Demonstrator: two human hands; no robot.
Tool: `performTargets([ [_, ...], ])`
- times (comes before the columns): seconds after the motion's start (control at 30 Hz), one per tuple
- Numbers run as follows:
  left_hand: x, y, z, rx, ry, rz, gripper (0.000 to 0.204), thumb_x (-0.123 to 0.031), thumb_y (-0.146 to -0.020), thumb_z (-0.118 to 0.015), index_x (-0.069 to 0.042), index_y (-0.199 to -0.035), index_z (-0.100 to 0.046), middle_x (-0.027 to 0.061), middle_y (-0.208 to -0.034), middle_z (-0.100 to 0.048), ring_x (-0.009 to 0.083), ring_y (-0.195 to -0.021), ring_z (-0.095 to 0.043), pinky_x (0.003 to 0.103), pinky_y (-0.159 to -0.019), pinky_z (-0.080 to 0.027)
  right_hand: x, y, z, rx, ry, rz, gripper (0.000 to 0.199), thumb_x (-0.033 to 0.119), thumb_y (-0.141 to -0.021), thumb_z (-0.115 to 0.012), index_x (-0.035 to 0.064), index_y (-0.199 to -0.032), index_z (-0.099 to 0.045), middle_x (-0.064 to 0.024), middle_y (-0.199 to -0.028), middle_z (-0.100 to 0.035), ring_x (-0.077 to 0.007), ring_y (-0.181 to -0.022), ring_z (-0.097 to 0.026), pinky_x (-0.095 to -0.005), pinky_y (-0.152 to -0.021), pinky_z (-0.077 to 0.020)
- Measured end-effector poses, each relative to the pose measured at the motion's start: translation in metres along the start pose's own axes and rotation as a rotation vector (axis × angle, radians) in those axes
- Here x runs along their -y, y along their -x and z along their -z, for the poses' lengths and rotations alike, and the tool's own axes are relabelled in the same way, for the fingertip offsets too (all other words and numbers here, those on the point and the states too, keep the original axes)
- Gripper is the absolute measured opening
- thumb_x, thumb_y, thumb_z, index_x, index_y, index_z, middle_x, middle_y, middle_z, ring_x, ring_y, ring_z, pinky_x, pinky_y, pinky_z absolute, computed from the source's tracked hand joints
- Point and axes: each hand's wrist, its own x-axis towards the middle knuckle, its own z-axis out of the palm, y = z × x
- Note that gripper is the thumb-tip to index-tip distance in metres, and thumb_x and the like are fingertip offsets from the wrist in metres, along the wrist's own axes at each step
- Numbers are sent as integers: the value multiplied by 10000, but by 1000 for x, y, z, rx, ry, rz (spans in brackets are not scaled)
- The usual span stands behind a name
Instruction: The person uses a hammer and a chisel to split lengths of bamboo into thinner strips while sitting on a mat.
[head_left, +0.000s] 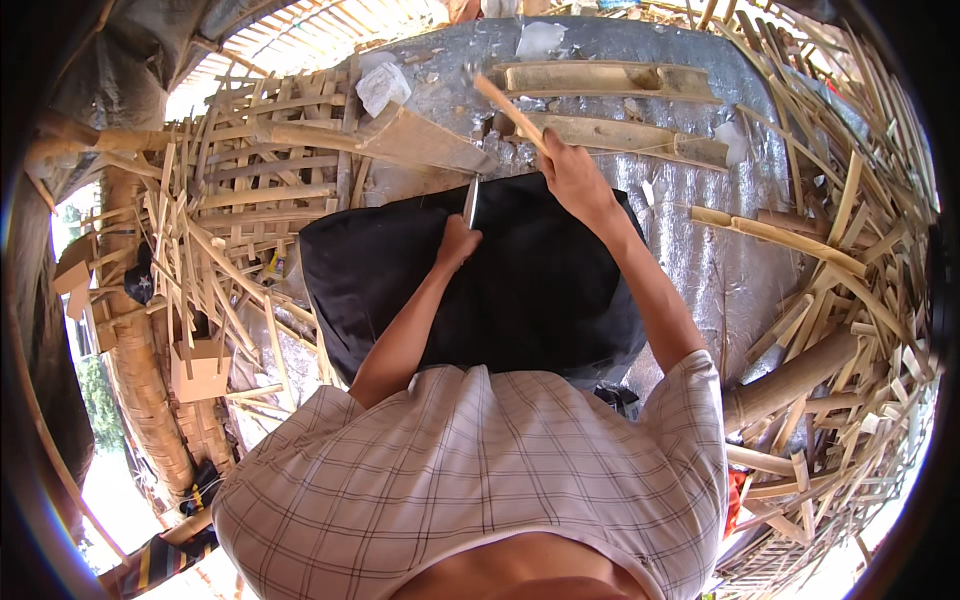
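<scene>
The person sits with a black cloth [540, 290] spread over the lap, and both hands work above it. The left hand [458, 243] is clenched around the handle of a knife [471, 203], whose narrow blade stands up out of the fist, near the far edge of the black cloth. The right hand [572, 175] is clenched on a thin bamboo strip [508, 110], gripping its near end; the strip runs up and to the left from the fist, out past the far edge of the black cloth and over the silvery sheet [720, 250] beyond. The blade tip stands just left of and below the strip, close to it, but whether steel touches bamboo cannot be told from this view.

Judging by how things lie, the work is well under way yet far from over. Beyond the black cloth, on the silvery sheet, lie thick split bamboo sections [600, 80], unworked. Left of the black cloth a loosely woven lattice of bamboo slats [260, 170] spreads out, with pale shavings [383, 85] at its far corner. Right of the black cloth, heaps of cut slats [850, 250] and round bamboo poles [790, 380] pile up. So many strips are already made, and raw lengths remain.
</scene>
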Motion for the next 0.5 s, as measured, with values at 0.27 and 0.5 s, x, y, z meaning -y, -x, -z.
performTargets([
  [0.27, 3, -13, -6, -77, 8, -102, 244, -62, -747, -611, 112, -917, -604, 220, -750, -635, 300, -601, -660, 442, -500, -464, -67, 37, -33, 155, 338, 44, 271, 133, -930, -623, 61, -1182, -558, -202, -874, -696, -453, -745, -698, -534, -612, -570],
  [0.5, -10, 2, -6, -62, 32, -17, 214, -50, -750, -618, 122, -876, -609, 183, -630, -604, 285, -505, -627, 440, -475, -456, -18, 5, -24, 4, -131, -30, 212, 103, -923, -621, 21, -1106, -556, -263, -878, -683, -530, -801, -651, -589, -696, -532],
])
